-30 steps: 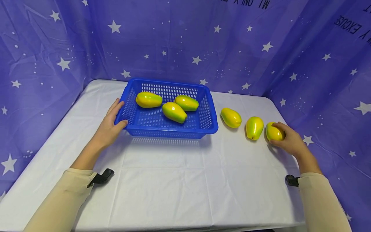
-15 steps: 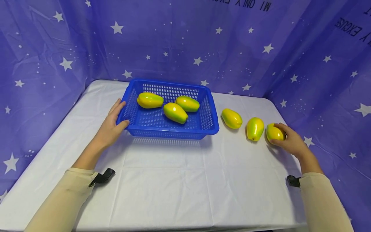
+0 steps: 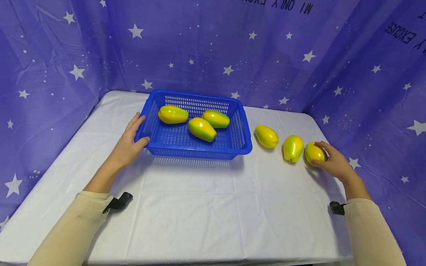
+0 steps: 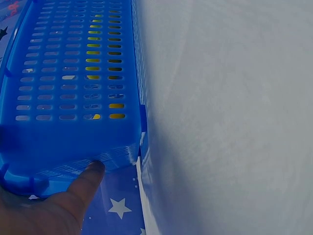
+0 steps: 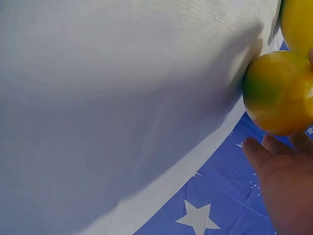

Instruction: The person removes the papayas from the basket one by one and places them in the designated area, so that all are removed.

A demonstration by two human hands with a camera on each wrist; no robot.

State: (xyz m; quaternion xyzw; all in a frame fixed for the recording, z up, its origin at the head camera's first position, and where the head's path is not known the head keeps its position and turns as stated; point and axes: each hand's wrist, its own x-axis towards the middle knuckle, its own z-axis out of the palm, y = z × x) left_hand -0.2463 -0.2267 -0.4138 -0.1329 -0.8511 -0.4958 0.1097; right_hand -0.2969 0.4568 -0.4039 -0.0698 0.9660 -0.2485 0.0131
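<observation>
My right hand (image 3: 336, 162) curls round the rightmost papaya (image 3: 314, 153), thumb on the near side and fingers on the far side. In the right wrist view this yellow-green papaya (image 5: 279, 93) sits by the table's edge, fingertips close beneath it. Two more papayas lie to its left, a middle papaya (image 3: 293, 148) and a left papaya (image 3: 266, 136). My left hand (image 3: 126, 144) rests against the left end of the blue slotted basket (image 3: 193, 152), fingers fairly straight along its rim. The left wrist view shows the thumb (image 4: 88, 183) touching the basket's corner. Three papayas lie inside.
A white cloth (image 3: 199, 207) covers the table. Purple curtains (image 3: 186, 40) with stars hang behind and at both sides. The table's right edge runs close by my right hand. A black wrist camera (image 3: 121, 201) sits at the left sleeve.
Both hands keep nearly the same places. The whole head view has shifted slightly; the basket and the papayas show no clear movement.
</observation>
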